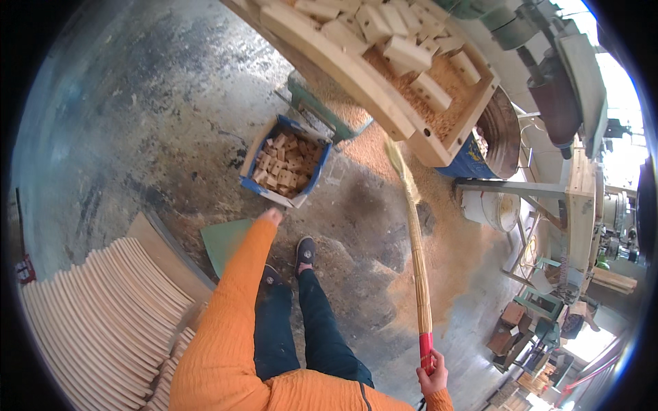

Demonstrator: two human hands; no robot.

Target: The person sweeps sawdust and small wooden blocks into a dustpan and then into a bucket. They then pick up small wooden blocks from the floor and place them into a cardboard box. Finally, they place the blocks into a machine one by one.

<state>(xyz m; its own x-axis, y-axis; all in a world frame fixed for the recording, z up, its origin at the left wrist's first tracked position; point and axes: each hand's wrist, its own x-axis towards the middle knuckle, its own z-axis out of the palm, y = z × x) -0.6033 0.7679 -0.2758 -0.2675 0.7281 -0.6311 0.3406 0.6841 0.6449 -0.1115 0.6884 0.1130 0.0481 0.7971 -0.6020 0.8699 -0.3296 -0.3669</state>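
My right hand (433, 373) is closed round the red grip of a long straw broom (420, 274). The broom slants away from me, and its pale bristle end (396, 159) is by the sawdust (373, 147) beneath the wooden tray. My left arm reaches forward in an orange sleeve. At its end my left hand (272, 217) is blurred, just short of a blue-edged cardboard box (247, 168) full of small wooden blocks (288, 161). Its fingers are too smeared to read. A flat green piece (223, 243) shows beside the left forearm, which partly covers it.
A large wooden tray (329, 58) of drilled blocks stands ahead, with a green stool (322, 113) beneath. Blue drum (473, 159), white bucket (490, 209) and workbench (582, 212) stand right. Stacked curved wooden strips (103, 308) fill the lower left. Sawdust covers floor on the right.
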